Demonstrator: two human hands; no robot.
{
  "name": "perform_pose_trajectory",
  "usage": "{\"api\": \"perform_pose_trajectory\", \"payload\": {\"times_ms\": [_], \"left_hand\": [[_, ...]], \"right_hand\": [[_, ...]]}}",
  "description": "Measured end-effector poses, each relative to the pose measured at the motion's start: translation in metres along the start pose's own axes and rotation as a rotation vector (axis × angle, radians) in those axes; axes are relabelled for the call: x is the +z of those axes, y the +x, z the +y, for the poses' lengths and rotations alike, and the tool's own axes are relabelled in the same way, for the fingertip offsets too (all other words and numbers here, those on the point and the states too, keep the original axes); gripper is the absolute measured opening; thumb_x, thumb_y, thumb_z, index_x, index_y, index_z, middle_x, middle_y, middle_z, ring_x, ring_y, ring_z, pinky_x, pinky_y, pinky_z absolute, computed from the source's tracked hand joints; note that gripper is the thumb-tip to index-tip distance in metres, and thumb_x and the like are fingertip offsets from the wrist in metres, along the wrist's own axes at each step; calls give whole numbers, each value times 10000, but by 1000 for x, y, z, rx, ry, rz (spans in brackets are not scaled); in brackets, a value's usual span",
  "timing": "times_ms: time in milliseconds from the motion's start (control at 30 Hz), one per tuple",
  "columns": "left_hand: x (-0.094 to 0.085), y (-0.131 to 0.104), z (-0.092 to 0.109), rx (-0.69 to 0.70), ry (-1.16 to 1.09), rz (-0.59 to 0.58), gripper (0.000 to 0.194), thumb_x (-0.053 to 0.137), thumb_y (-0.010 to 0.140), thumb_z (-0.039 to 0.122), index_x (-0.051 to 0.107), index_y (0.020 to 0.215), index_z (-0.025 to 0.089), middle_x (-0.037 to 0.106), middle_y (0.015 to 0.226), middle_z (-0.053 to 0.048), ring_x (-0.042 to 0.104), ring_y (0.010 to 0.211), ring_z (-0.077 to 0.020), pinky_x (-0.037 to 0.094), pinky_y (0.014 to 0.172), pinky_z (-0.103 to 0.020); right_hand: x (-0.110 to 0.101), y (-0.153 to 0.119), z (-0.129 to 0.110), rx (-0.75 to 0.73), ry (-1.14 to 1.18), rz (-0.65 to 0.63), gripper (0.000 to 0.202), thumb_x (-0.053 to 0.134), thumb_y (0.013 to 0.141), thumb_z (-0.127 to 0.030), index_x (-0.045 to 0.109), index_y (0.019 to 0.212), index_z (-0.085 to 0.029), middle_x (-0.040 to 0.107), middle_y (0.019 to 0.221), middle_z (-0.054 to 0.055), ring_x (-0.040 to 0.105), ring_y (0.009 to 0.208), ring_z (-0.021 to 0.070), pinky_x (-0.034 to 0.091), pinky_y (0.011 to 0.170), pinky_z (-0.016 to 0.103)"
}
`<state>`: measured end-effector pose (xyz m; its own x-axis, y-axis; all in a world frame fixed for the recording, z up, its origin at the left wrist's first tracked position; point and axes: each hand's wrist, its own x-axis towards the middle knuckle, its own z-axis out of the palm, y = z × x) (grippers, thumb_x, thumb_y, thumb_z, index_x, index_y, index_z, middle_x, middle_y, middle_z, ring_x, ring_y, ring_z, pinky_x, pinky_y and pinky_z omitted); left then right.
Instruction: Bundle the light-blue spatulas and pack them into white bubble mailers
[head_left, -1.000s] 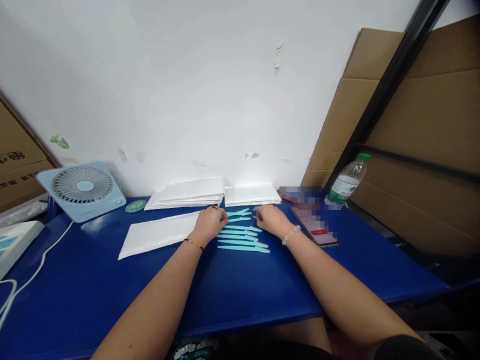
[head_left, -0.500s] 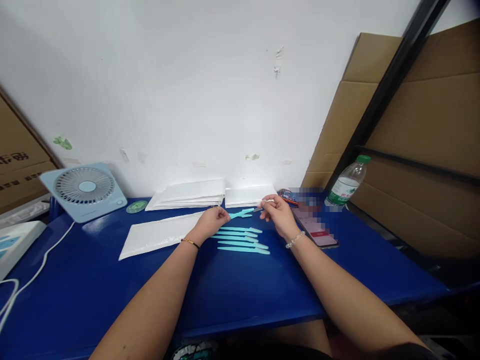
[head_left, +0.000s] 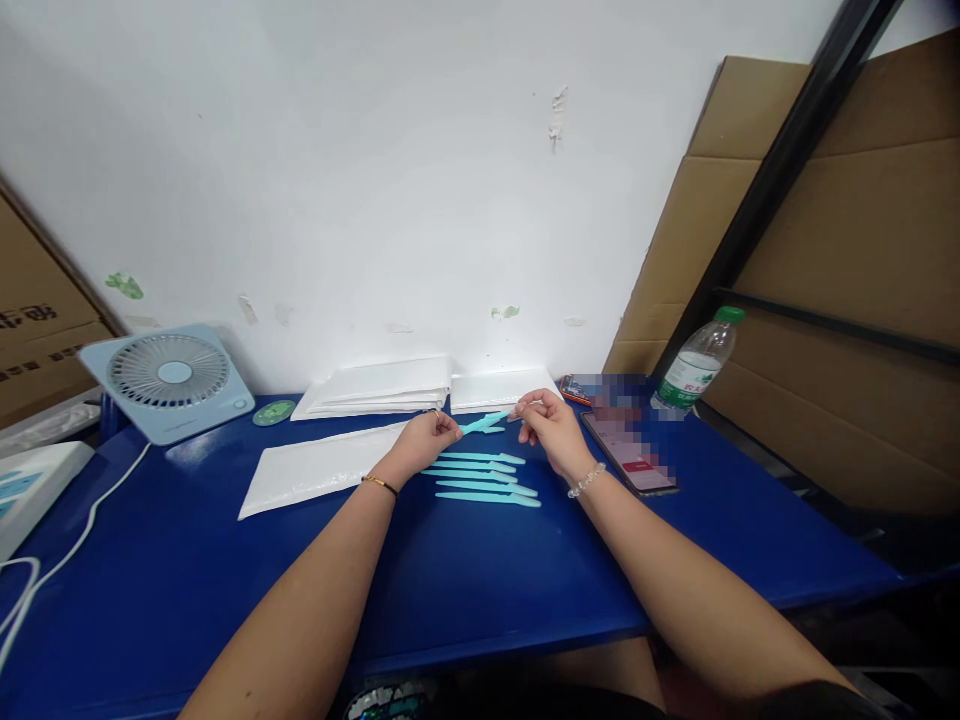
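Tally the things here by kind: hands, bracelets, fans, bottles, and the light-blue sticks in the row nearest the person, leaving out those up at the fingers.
Hands: 2, the left hand and the right hand
Bracelets: 2, one dark and gold, one clear beaded
Fan: 1
Bottle: 1
Light-blue sticks in that row: 5
Total: 11

At least five turquoise sticks (head_left: 477,497); one fan (head_left: 174,373), one bottle (head_left: 690,376), one green disc (head_left: 274,413).

A dark bracelet with gold-coloured parts (head_left: 381,485) is worn on the left wrist (head_left: 388,472), a clear beaded bracelet (head_left: 586,480) on the right; a black sleeve (head_left: 814,702) is partly shown.
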<state>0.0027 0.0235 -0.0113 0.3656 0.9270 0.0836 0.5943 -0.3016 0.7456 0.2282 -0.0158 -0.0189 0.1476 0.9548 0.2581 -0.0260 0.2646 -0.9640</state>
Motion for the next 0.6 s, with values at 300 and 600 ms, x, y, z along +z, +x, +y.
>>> {"api": "perform_pose_trajectory", "payload": {"times_ms": [300,600], "left_hand": [[-1,-3,7,1,14,-39,325,576,712,465,639,785,154,604,688,-21,516,624,-151,367,546,-250],[3,-1,-5,110,426,107,309,493,829,361,650,1051,215,642,1087,-70,553,1009,-239,419,808,-312]], "right_hand": [[2,0,2,52,-73,-135,267,640,741,-439,552,787,-191,698,758,27,576,451,104,363,406,202],[-50,26,18,-192,-906,37,143,591,769,-251,695,845,-188,674,868,68,609,761,192,455,734,317]]}}
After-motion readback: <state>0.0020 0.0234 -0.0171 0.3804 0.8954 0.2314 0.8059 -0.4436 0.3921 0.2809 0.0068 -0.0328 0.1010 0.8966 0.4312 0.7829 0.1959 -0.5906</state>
